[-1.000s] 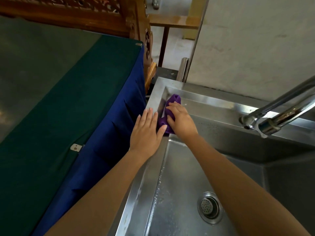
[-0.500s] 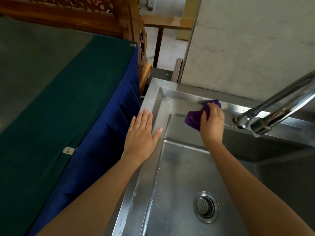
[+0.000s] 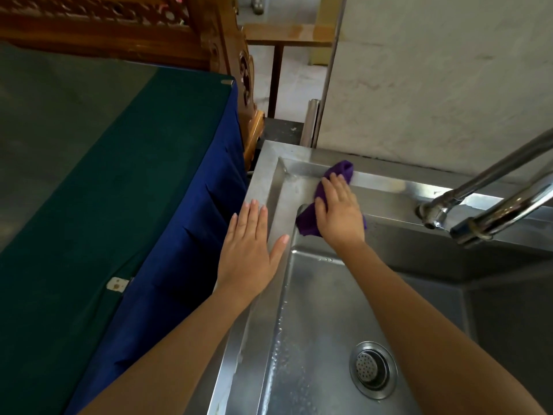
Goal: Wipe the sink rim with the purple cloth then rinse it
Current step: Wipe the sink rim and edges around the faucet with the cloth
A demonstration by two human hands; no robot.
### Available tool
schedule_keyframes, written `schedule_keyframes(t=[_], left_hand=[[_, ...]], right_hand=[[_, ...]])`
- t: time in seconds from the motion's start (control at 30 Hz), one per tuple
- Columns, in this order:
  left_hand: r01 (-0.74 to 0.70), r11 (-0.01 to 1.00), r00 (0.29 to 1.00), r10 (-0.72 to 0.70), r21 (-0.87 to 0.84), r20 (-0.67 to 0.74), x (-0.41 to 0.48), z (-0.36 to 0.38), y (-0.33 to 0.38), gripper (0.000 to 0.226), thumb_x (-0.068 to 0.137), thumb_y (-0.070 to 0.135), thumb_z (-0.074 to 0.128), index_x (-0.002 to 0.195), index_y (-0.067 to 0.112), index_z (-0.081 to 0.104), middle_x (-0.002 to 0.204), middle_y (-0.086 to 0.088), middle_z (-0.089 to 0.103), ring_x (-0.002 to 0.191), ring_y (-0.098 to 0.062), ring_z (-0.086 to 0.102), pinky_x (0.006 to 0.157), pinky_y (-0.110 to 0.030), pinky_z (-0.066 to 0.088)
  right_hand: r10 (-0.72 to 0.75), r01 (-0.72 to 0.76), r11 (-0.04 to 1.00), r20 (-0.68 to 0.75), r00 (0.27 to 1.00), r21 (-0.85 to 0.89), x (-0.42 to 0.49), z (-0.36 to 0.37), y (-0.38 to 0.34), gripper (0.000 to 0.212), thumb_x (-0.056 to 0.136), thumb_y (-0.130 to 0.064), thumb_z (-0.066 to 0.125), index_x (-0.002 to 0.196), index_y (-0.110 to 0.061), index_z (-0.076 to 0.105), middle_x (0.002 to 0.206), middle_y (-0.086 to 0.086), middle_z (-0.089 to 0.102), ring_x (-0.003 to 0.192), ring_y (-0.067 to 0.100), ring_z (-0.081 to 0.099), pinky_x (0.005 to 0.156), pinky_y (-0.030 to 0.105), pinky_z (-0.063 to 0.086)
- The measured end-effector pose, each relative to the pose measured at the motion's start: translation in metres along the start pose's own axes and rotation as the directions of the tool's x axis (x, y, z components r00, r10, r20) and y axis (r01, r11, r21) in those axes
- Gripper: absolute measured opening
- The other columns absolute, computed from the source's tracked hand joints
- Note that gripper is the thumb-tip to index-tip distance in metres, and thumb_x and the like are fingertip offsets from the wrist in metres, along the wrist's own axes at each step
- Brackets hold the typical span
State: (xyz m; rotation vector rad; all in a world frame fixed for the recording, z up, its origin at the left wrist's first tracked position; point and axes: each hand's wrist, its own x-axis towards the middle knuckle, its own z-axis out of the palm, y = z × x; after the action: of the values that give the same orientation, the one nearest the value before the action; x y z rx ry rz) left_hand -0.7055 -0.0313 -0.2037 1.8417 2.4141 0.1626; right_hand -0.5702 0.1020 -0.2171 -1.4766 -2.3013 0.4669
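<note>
The steel sink's rim [image 3: 270, 163] runs along the left side and the back by the wall. My right hand [image 3: 339, 212] lies flat on the purple cloth [image 3: 308, 220] and presses it onto the back rim near the far left corner. Most of the cloth is hidden under that hand; one end [image 3: 342, 170] sticks out past the fingertips. My left hand [image 3: 250, 248] rests flat on the left rim, fingers straight, holding nothing.
Two chrome tap spouts [image 3: 478, 211] reach in from the right above the back rim. A drain strainer [image 3: 372, 369] sits in the wet basin. A table under green and blue cloth [image 3: 119, 175] stands against the sink's left side. A plaster wall [image 3: 434, 85] backs the sink.
My right hand slid the cloth from the far left corner rightward along the back rim, then back left toward the corner. My left hand has stayed on the left rim.
</note>
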Motion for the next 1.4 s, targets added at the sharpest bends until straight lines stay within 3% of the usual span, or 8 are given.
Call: schedule_keyframes(t=[0.2, 0.4, 0.57, 0.93, 1.0, 1.13, 1.27, 1.4], left_hand=[[0.001, 1.0, 1.0, -0.001, -0.006, -0.015, 0.001, 0.002, -0.001, 0.079, 0.088, 0.061, -0.006, 0.149, 0.011, 0.001, 0.159, -0.008, 0.0, 0.146, -0.016, -0.005, 0.119, -0.035, -0.002], [0.0, 0.999, 0.999, 0.001, 0.037, -0.032, 0.003, 0.003, 0.001, 0.082, 0.087, 0.062, -0.009, 0.149, 0.01, 0.006, 0.158, -0.01, 0.006, 0.147, -0.018, 0.002, 0.119, -0.036, 0.0], [-0.004, 1.0, 0.999, 0.005, 0.026, -0.04, 0.002, 0.002, 0.001, 0.083, 0.087, 0.061, -0.01, 0.149, 0.009, 0.008, 0.158, -0.011, 0.008, 0.146, -0.018, 0.004, 0.119, -0.036, 0.001], [-0.005, 1.0, 1.0, 0.005, 0.004, -0.023, 0.003, -0.001, 0.0, 0.079, 0.087, 0.061, -0.01, 0.148, 0.011, 0.004, 0.158, -0.009, 0.005, 0.146, -0.017, -0.001, 0.118, -0.034, -0.001], [-0.004, 1.0, 1.0, 0.004, 0.001, -0.014, 0.002, -0.002, 0.0, 0.08, 0.085, 0.062, -0.015, 0.146, 0.013, -0.001, 0.158, -0.009, 0.002, 0.146, -0.017, -0.003, 0.119, -0.035, -0.002], [0.004, 1.0, 1.0, -0.004, -0.01, -0.001, 0.001, -0.001, 0.0, 0.083, 0.084, 0.062, -0.017, 0.148, 0.012, -0.003, 0.158, -0.007, -0.005, 0.146, -0.017, -0.009, 0.12, -0.036, -0.003], [0.002, 1.0, 1.0, -0.002, -0.012, -0.019, 0.002, 0.001, -0.001, 0.084, 0.082, 0.061, -0.023, 0.148, 0.012, -0.002, 0.158, -0.008, -0.004, 0.146, -0.017, -0.008, 0.119, -0.036, -0.003], [-0.005, 0.999, 1.0, 0.003, -0.046, -0.024, 0.0, 0.0, -0.001, 0.086, 0.082, 0.061, -0.023, 0.148, 0.011, -0.001, 0.158, -0.008, -0.004, 0.146, -0.017, -0.008, 0.119, -0.036, -0.003]], right_hand=[[-0.208, 0.198, 0.977, 0.143, 0.968, 0.083, 0.021, 0.003, -0.011, 0.047, 0.095, -0.029, 0.043, 0.14, -0.015, 0.039, 0.151, 0.004, 0.034, 0.143, 0.016, 0.022, 0.119, 0.034, 0.016], [-0.242, 0.19, 0.95, 0.201, 0.949, 0.248, 0.029, 0.003, -0.024, 0.04, 0.092, -0.016, 0.046, 0.132, -0.017, 0.05, 0.145, 0.003, 0.044, 0.139, 0.017, 0.031, 0.117, 0.039, 0.024], [-0.249, 0.185, 0.942, 0.214, 0.944, 0.281, 0.018, 0.001, -0.024, 0.037, 0.092, -0.013, 0.046, 0.128, -0.017, 0.054, 0.142, 0.005, 0.048, 0.137, 0.018, 0.035, 0.115, 0.036, 0.026], [-0.051, 0.036, 0.993, 0.137, 0.989, 0.112, 0.009, -0.012, -0.023, 0.036, 0.096, -0.014, 0.039, 0.13, -0.01, 0.049, 0.145, 0.01, 0.043, 0.139, 0.019, 0.031, 0.113, 0.031, 0.025], [-0.014, -0.003, 0.989, 0.113, 0.994, 0.15, 0.009, -0.014, -0.018, 0.036, 0.096, -0.014, 0.039, 0.13, -0.011, 0.049, 0.143, 0.01, 0.045, 0.136, 0.021, 0.036, 0.111, 0.032, 0.029], [0.136, -0.153, 0.912, 0.071, 0.988, 0.381, 0.017, -0.008, -0.025, 0.036, 0.095, -0.014, 0.037, 0.128, -0.017, 0.052, 0.123, 0.012, 0.061, 0.106, 0.028, 0.059, 0.091, 0.04, 0.049], [0.053, -0.091, 0.878, 0.092, 0.994, 0.469, 0.027, 0.007, -0.039, 0.038, 0.096, -0.017, 0.036, 0.132, -0.022, 0.048, 0.132, 0.007, 0.056, 0.113, 0.022, 0.056, 0.099, 0.034, 0.045], [-0.023, -0.011, 0.901, 0.073, 0.997, 0.434, 0.032, 0.012, -0.038, 0.04, 0.096, -0.015, 0.037, 0.135, -0.022, 0.046, 0.141, 0.004, 0.049, 0.126, 0.019, 0.048, 0.105, 0.027, 0.034]])
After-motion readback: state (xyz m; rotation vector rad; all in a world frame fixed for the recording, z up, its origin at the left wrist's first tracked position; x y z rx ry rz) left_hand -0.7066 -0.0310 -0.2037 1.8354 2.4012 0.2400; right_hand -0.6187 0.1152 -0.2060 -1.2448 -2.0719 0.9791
